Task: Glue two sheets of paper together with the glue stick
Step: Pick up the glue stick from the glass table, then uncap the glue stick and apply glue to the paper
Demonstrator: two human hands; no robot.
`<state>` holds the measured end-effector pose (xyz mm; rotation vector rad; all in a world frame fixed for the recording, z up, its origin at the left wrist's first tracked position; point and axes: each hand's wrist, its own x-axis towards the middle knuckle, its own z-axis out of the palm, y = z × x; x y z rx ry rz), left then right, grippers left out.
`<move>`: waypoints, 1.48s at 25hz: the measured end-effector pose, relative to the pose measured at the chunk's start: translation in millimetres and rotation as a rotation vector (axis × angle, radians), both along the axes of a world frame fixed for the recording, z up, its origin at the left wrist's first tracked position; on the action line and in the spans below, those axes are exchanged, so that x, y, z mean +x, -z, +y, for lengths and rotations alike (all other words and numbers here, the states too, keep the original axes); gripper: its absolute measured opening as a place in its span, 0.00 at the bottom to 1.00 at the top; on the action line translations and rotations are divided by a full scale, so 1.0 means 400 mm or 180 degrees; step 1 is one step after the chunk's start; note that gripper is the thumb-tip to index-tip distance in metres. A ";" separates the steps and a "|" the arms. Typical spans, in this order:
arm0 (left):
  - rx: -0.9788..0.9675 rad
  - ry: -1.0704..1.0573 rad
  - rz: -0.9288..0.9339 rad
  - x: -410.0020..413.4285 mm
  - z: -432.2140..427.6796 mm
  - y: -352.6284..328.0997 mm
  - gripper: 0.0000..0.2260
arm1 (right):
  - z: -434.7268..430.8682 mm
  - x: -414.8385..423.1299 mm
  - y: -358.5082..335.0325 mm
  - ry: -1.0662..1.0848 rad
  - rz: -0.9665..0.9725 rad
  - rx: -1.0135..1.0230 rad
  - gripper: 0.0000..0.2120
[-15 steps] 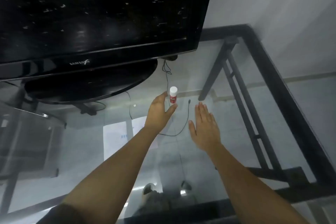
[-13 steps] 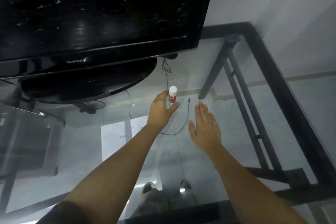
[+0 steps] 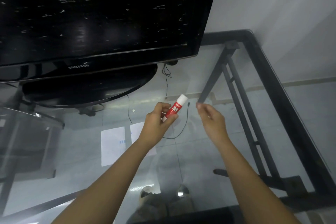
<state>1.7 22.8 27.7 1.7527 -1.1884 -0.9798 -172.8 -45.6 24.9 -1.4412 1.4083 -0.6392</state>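
A red glue stick [image 3: 176,107] with a white cap is tilted up and to the right, its lower end gripped in my left hand [image 3: 157,124] above the glass table [image 3: 209,71]. My right hand [image 3: 211,120] hovers a little to the right of the stick, fingers loosely curled and apart, holding nothing. Two white sheets of paper lie side by side on the glass: one sheet [image 3: 113,144] to the left of my left forearm, the other sheet [image 3: 137,132] partly hidden under my left wrist.
A large black television [image 3: 101,14] on an oval stand [image 3: 91,91] fills the back left. A thin black cable [image 3: 183,129] curls across the glass between my hands. The table's black metal frame [image 3: 283,100] runs along the right, beside a white wall.
My left hand has lifted the glue stick off the glass and tilted it. My right hand has risen from flat on the table and curled beside the stick.
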 end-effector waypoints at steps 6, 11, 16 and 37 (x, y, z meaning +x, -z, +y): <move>-0.0454 0.0203 -0.0443 0.006 -0.002 -0.036 0.09 | -0.019 0.055 -0.085 -0.0217 -0.0462 -0.0061 0.14; -0.0213 0.0205 -0.0542 0.053 0.016 -0.022 0.09 | -0.047 0.079 -0.071 0.0400 -0.0769 0.0084 0.07; 0.0050 -0.0181 -0.0480 0.115 0.061 -0.002 0.09 | -0.048 0.091 0.003 -0.0313 0.0166 -0.0629 0.12; -0.0340 -0.0458 0.0125 0.067 0.056 -0.105 0.10 | 0.079 0.156 -0.112 -0.0233 -0.0915 0.0646 0.06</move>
